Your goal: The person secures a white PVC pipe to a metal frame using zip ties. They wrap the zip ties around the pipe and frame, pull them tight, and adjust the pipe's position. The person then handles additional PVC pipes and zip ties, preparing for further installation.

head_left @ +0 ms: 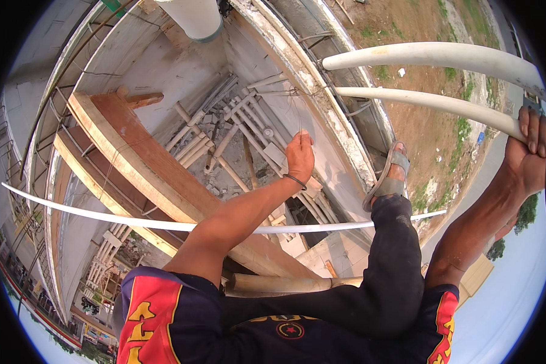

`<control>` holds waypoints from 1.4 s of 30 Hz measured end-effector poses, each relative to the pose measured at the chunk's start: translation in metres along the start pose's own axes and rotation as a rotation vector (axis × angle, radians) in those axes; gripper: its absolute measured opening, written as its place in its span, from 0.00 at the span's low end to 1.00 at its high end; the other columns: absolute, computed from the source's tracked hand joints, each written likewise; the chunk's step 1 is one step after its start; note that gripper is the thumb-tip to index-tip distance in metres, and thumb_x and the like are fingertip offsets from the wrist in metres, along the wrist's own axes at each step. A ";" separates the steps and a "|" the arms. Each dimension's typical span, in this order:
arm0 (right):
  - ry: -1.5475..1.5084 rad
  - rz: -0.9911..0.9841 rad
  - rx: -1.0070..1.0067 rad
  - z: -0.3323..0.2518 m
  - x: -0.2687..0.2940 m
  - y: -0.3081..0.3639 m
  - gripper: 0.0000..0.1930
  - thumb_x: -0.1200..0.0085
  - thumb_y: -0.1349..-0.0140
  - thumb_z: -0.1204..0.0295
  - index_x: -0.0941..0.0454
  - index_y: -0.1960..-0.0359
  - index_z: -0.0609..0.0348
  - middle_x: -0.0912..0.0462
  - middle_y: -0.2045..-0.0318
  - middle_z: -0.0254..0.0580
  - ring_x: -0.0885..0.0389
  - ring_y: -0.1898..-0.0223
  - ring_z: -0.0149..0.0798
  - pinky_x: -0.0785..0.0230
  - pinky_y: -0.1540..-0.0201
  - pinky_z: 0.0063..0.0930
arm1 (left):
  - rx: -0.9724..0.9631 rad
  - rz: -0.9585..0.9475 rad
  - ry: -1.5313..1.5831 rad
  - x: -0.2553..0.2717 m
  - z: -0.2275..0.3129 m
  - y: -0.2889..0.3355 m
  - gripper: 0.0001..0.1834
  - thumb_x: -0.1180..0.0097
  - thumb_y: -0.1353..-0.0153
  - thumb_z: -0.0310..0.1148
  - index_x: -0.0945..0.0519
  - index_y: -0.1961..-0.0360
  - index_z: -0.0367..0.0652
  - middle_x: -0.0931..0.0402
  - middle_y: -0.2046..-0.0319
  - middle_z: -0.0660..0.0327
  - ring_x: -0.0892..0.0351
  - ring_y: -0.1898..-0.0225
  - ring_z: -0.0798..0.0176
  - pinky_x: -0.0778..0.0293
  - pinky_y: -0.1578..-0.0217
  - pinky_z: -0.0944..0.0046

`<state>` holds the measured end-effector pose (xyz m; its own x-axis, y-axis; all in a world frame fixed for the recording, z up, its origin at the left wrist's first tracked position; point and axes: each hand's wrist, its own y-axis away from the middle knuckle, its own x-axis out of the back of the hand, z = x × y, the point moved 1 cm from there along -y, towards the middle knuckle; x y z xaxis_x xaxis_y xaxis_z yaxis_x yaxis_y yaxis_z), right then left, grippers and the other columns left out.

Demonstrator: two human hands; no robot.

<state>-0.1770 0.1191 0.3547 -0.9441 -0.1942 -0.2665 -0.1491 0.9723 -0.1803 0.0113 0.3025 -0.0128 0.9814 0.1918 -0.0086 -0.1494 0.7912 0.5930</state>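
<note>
My left hand (pixel 301 159) is closed, fingers pinched, above the formwork well. A thin dark wire (pixel 295 109) rises from its fingertips toward the concrete edge. At the far right my right hand (pixel 528 151) wraps round the end of the slimmer white pole (pixel 431 103); part of the grip is lost at the picture's rim. A thicker white pole (pixel 431 56) runs beyond it. Behind my left forearm and bent leg passes a long, thin white pipe (pixel 115 220). My sandalled foot (pixel 394 167) rests against the rough concrete edge (pixel 346 130).
Timber formwork boards (pixel 145 164) with steel bars stand at left. Deep below lie stacked poles (pixel 249 121) and rubble. A pale cylinder (pixel 194 21) hangs at the top. A round wooden pole (pixel 279 284) crosses under me. Bare ground (pixel 400 36) lies far below at right.
</note>
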 end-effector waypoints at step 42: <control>0.731 0.613 0.350 -0.105 -0.116 0.012 0.17 0.57 0.31 0.59 0.28 0.71 0.60 0.30 0.78 0.37 0.29 0.72 0.34 0.36 0.54 0.36 | -1.026 -0.506 0.051 -0.090 0.274 0.020 0.27 0.64 0.29 0.52 0.28 0.74 0.41 0.27 0.79 0.48 0.26 0.73 0.40 0.32 0.73 0.47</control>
<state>-0.1005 0.1671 0.4823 -0.7949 0.5665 0.2173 0.4047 0.7619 -0.5057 -0.0474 0.1422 0.2203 0.9546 -0.2784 -0.1061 0.2099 0.8811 -0.4238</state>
